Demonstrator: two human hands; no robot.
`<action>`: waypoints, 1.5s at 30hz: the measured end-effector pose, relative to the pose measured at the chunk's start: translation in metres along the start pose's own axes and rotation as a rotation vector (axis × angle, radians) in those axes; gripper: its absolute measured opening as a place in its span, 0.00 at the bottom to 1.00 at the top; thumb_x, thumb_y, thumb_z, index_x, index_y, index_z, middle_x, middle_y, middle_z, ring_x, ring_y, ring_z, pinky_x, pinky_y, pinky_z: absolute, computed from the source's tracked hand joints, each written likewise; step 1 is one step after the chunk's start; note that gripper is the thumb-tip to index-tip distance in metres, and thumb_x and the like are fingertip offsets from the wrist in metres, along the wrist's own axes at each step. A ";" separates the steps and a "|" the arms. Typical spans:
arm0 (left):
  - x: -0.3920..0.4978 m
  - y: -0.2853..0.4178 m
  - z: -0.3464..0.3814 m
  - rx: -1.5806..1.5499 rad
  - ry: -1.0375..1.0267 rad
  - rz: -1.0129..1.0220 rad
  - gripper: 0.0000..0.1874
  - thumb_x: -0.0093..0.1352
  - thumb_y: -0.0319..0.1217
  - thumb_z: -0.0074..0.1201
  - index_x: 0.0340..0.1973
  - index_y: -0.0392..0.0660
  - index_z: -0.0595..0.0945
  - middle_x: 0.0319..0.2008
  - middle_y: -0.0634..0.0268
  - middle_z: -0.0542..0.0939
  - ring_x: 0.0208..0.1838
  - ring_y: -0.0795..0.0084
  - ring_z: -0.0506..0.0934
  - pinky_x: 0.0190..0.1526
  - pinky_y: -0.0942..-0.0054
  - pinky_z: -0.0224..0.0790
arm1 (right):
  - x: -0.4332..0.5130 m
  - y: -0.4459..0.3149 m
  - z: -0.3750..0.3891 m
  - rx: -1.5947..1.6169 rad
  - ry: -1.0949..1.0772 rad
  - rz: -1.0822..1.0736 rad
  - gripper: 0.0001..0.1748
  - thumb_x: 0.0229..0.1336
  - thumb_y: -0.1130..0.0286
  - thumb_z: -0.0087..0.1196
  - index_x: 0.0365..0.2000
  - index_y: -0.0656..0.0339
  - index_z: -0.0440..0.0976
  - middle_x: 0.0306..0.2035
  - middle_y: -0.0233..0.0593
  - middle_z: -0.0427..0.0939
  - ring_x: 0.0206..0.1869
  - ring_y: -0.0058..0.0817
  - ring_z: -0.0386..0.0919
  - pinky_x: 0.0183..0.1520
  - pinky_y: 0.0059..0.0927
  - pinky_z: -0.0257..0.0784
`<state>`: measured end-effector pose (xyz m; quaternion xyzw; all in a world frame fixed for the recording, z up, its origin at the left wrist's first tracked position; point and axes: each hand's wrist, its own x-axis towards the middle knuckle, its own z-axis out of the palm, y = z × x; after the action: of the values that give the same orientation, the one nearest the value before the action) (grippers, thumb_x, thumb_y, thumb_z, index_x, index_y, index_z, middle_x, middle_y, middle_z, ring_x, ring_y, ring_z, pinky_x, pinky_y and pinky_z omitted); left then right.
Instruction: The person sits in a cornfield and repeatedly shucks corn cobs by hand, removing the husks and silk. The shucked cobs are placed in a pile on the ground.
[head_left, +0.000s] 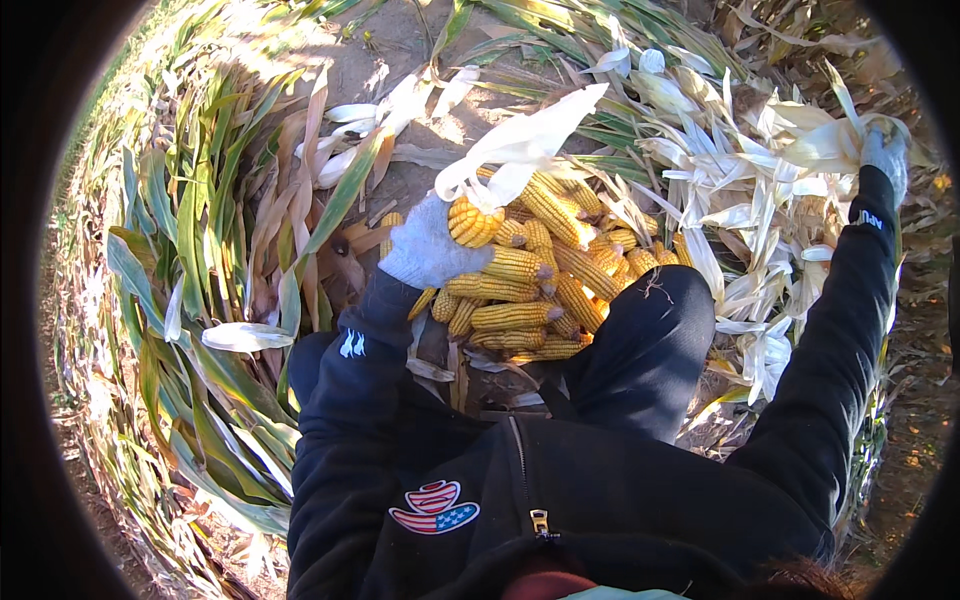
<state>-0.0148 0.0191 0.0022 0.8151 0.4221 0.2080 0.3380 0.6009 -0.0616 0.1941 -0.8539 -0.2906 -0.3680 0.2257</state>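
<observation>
My left hand (431, 244), in a whitish knit glove, is closed around a yellow corn cob (475, 223) above the pile. A pale husk (525, 146) spreads from beside that cob toward the upper right. Far out to the right, my gloved right hand (886, 161) grips a bunch of dry corn husk (829, 144) over the heap of husks. Its fingers are partly hidden by the husk. Between my bent legs lies a pile of husked corn cobs (517, 315), several of them pointing right.
Pale stripped husks (712, 150) are heaped to the right of the cobs. Green and brown corn stalks (202, 202) lie along the left, with an ear still in white husk (247, 337) on them. More white-husked ears (352, 142) rest on the bare soil (375, 37) ahead.
</observation>
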 end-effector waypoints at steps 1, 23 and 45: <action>0.005 0.002 0.001 0.067 0.006 0.035 0.37 0.52 0.42 0.70 0.54 0.40 0.74 0.47 0.53 0.80 0.50 0.59 0.79 0.53 0.62 0.73 | 0.043 0.066 -0.005 -0.323 -0.153 0.019 0.36 0.55 0.40 0.51 0.54 0.57 0.75 0.52 0.56 0.77 0.58 0.48 0.74 0.60 0.43 0.68; 0.006 -0.007 0.014 -0.014 0.104 -0.032 0.33 0.51 0.40 0.73 0.49 0.43 0.78 0.43 0.57 0.80 0.44 0.61 0.79 0.47 0.63 0.74 | -0.400 -0.303 0.027 2.034 -1.583 0.463 0.16 0.65 0.66 0.54 0.48 0.65 0.74 0.44 0.39 0.80 0.47 0.30 0.78 0.53 0.33 0.72; 0.006 -0.002 0.007 0.141 -0.203 -0.098 0.41 0.50 0.51 0.70 0.55 0.45 0.76 0.47 0.52 0.79 0.50 0.55 0.79 0.51 0.59 0.73 | -0.317 -0.263 -0.041 1.757 -1.602 0.412 0.16 0.69 0.59 0.45 0.41 0.62 0.75 0.25 0.30 0.72 0.25 0.19 0.68 0.28 0.23 0.65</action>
<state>-0.0080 0.0221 -0.0034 0.8320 0.4386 0.0773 0.3308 0.2283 0.0006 0.0242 -0.4251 -0.3575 0.6325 0.5398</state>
